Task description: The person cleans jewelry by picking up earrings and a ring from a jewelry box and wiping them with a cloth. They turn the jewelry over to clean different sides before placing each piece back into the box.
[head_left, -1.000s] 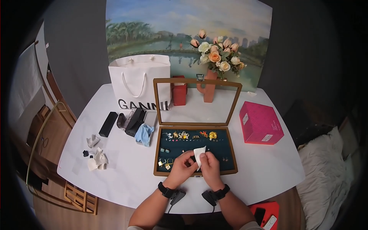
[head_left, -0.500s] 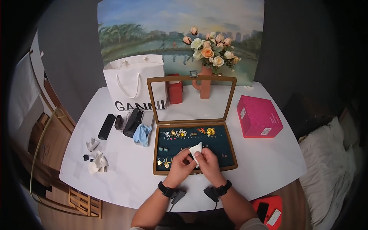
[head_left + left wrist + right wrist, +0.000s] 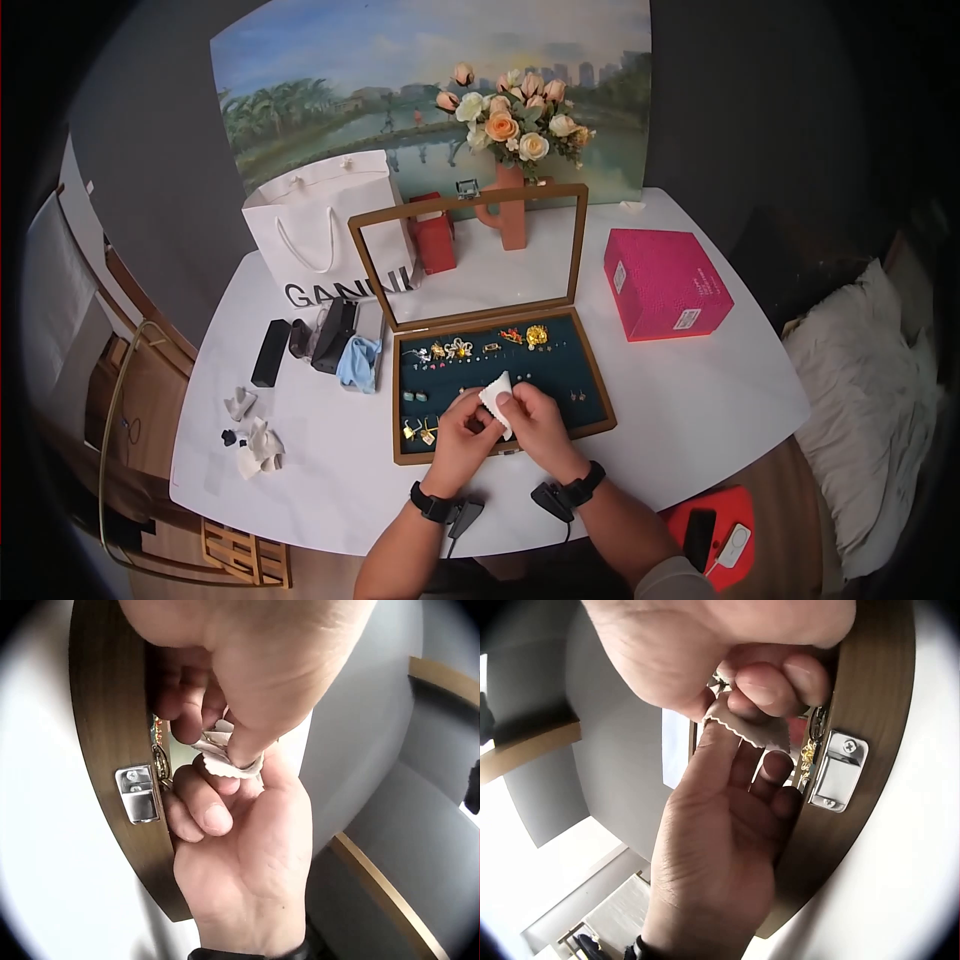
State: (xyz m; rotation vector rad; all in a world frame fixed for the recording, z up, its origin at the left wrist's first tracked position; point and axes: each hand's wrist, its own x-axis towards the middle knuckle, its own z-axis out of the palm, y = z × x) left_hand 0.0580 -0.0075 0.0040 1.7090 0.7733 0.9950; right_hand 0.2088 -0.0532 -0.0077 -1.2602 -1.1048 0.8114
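Observation:
My left hand (image 3: 460,445) and right hand (image 3: 542,432) meet over the near part of an open jewellery box (image 3: 607,410). Between them is a folded white cloth (image 3: 497,393) with a zigzag edge. The right thumb presses the cloth against the fingers, and the left thumb and fingers pinch its other side. A small shiny piece (image 3: 721,684) shows beside the cloth in the right wrist view; too little of it is visible to name. On the dark green lining lie gold brooches (image 3: 458,348), earrings (image 3: 428,430) and several tiny studs.
The box's glass lid (image 3: 470,200) stands upright. Behind are a white paper bag (image 3: 320,225), red box (image 3: 433,240) and flower vase (image 3: 512,215). A pink box (image 3: 665,285) stands right. Black cases (image 3: 270,352), a blue cloth (image 3: 358,363) and crumpled white cloth (image 3: 260,448) lie left.
The head view has swung, so the table scene shifts left and tilts. Both hands stay together over the box, and the cloth has turned a little between the fingers.

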